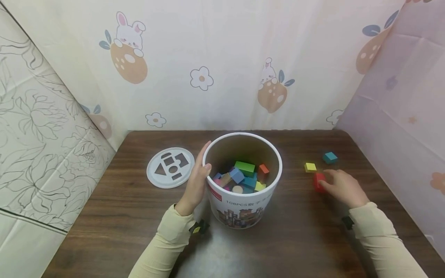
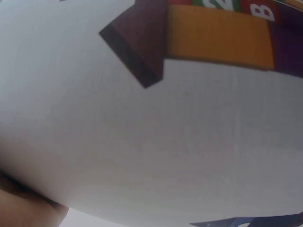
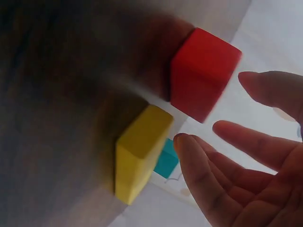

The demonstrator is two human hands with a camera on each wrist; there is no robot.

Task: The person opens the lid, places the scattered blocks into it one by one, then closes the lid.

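Red block [image 1: 316, 181] toward right edge of desk [image 1: 292, 243], lengthwise roughly near edge to far, just left of nearer, ungrasping right hand [image 1: 345, 187]; bucket [image 1: 240, 210] gripped at rim by left hand [image 1: 195, 184].

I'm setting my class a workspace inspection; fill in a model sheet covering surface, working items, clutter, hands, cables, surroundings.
Surface: dark wood-grain table.
Job's things: white bucket holding coloured blocks; red block, yellow block and teal block on the table to its right.
Clutter: nothing seen beyond a white lid with cut-outs, left of the bucket.
Left hand: touches the bucket's left side, at the rim.
Right hand: beside the red block, not gripping it.
Cables: nothing seen.
Surroundings: rabbit-print sheet behind, line-drawn floral sheet at left.
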